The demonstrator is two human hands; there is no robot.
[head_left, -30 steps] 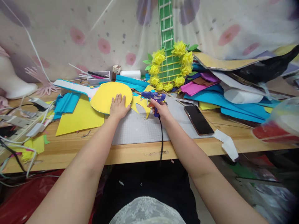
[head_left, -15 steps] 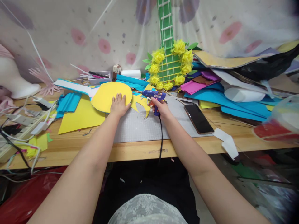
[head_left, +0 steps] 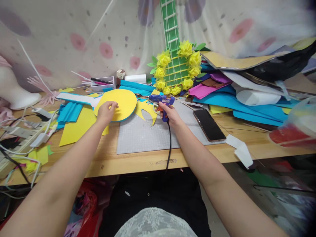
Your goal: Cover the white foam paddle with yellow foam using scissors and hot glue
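My right hand (head_left: 168,113) is wrapped round the handle of a blue glue gun (head_left: 161,99), its nozzle pointing left. My left hand (head_left: 106,112) is over the left part of a round yellow piece (head_left: 123,102) with a blue edge, fingers bent; whether they pinch anything is too small to tell. From that round piece a white and blue strip (head_left: 76,98) runs to the left. A yellow paper offcut with holes (head_left: 154,111) lies between the round piece and the glue gun, on the grey cutting mat (head_left: 138,138).
A black phone (head_left: 209,125) lies on the mat's right side. Behind stands a green guitar shape (head_left: 176,65) with yellow flowers. Coloured sheets (head_left: 256,108) and a plastic cup (head_left: 293,131) are at right; chargers and cables (head_left: 22,126) at left.
My left hand has lifted from lying flat on the round yellow piece and moved left, its fingers now bent. My right hand still holds the glue gun in about the same place.
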